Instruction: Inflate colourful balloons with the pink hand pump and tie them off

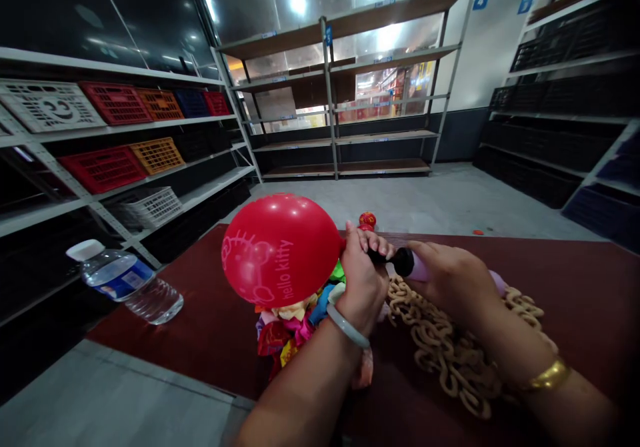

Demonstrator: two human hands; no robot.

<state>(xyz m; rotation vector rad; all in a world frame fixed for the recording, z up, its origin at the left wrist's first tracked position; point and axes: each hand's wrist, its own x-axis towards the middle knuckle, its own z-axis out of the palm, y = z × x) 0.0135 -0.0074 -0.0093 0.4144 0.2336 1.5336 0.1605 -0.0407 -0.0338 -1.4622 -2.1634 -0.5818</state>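
Observation:
An inflated red balloon [280, 250] with "hello kitty" print points to the left. My left hand [363, 260] is closed around its neck and the black nozzle end of a hand balloon pump [420, 267]. The exact fit of neck and nozzle is hidden by my fingers. Around the pump's light purple barrel my right hand [453, 273] is wrapped. Below the balloon lies a pile of uninflated balloons [300, 323] in many colours. Beneath my right forearm spreads a heap of beige, curly pieces [440, 347], whose kind I cannot make out.
A water bottle [133, 283] with a white cap stands on the left of the dark red table [200, 340]. Small red round items [367, 220] sit at its far edge. Shelves with plastic crates [115, 103] line the left; a metal rack [330, 100] stands behind.

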